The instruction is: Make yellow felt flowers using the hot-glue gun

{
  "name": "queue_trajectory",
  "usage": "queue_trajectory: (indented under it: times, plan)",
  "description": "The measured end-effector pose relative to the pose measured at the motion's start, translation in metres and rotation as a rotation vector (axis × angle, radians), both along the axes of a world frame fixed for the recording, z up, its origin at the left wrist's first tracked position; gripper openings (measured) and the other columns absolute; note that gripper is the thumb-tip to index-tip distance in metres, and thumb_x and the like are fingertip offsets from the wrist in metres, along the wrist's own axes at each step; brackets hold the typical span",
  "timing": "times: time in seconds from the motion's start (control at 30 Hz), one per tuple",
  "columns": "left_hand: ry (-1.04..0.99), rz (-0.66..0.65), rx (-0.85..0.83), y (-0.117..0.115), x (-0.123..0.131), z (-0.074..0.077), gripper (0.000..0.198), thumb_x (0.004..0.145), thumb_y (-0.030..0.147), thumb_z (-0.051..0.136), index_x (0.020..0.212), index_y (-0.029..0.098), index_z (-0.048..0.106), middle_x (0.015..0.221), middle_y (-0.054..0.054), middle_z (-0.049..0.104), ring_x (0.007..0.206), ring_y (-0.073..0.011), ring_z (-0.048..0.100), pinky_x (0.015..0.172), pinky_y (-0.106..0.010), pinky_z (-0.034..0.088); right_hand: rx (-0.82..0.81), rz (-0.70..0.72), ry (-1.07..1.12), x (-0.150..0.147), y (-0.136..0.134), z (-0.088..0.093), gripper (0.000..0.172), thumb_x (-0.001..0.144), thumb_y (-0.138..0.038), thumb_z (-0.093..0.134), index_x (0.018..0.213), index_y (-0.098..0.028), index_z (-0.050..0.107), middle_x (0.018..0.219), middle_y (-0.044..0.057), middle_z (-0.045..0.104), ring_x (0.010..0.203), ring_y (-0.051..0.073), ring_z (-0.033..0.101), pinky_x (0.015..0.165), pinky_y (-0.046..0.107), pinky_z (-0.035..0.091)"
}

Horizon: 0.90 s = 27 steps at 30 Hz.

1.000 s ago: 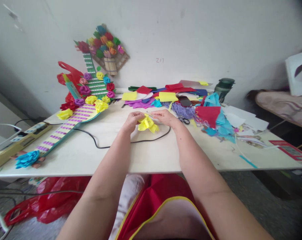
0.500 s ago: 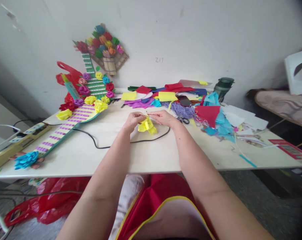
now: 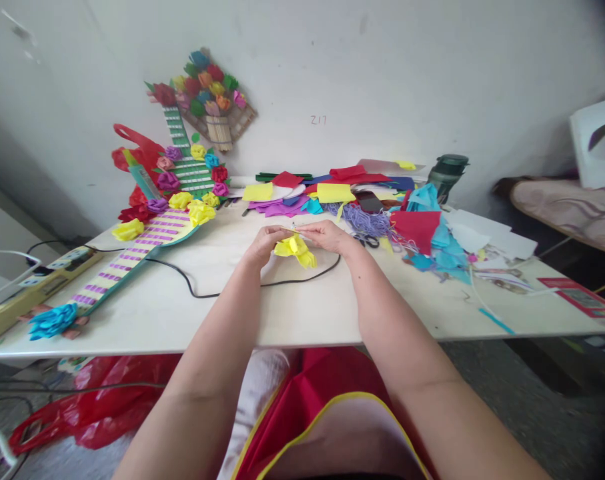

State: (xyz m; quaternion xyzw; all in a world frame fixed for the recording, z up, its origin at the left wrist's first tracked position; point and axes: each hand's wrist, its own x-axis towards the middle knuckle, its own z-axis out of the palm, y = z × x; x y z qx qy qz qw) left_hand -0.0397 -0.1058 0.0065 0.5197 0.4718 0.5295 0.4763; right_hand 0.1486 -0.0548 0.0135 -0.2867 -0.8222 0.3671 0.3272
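A crumpled yellow paper flower (image 3: 295, 250) hangs between my two hands, just above the table top. My left hand (image 3: 267, 241) pinches its upper edge from the left, fingers closed. From the other side my right hand (image 3: 326, 235) is closed on the flower's upper part, the fingertips nearly meeting those of the left. The exact grip at the fingertips is too small to make out. Behind the right hand lie dark scissors (image 3: 367, 241) and a heap of purple shredded strands (image 3: 357, 219).
Guitar-shaped boards with paper flowers (image 3: 132, 257) lean and lie at the left. A black cable (image 3: 197, 294) crosses the table (image 3: 307, 320) under my hands. Coloured paper sheets (image 3: 282, 193) lie along the wall. A dark bottle (image 3: 447, 177) and blue paper scraps (image 3: 447, 247) are right.
The yellow flower has turned slightly between my fingers, its petals now lying a little differently. Both hands stay in almost the same place.
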Motion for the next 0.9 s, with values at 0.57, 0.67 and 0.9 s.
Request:
queue_trajectory:
  times: [0.57, 0.67, 0.9]
  plan:
    - [-0.104, -0.023, -0.025, 0.0009, 0.0010, 0.0002, 0.023, 0.051, 0.030, 0.074, 0.067, 0.015, 0.066, 0.061, 0.000, 0.064, 0.057, -0.0137, 0.056, 0.058, -0.026, 0.043, -0.028, 0.014, 0.056, -0.0043, 0.0009, -0.0024, 0.027, 0.085, -0.031, 0.064, 0.108, -0.024, 0.078, 0.115, 0.005, 0.076, 0.117, 0.023, 0.066, 0.106, 0.041, 0.049]
    - [-0.092, -0.025, -0.044, -0.0011, 0.0016, 0.0031, 0.019, 0.052, 0.027, 0.071, 0.066, 0.015, 0.065, 0.059, 0.000, 0.062, 0.054, -0.0139, 0.055, 0.057, -0.027, 0.043, -0.001, 0.009, 0.043, -0.0045, 0.0010, -0.0035, 0.026, 0.086, -0.028, 0.064, 0.108, -0.026, 0.078, 0.112, 0.003, 0.077, 0.114, 0.021, 0.068, 0.103, 0.038, 0.051]
    - [-0.108, -0.036, -0.015, -0.0002, 0.0012, 0.0028, 0.013, 0.054, 0.024, 0.065, 0.062, 0.014, 0.064, 0.056, 0.000, 0.061, 0.054, -0.0137, 0.054, 0.056, -0.027, 0.042, 0.160, -0.061, -0.084, -0.0040, 0.0033, -0.0043, 0.028, 0.089, -0.026, 0.063, 0.113, -0.032, 0.076, 0.116, 0.000, 0.076, 0.116, 0.021, 0.067, 0.104, 0.037, 0.050]
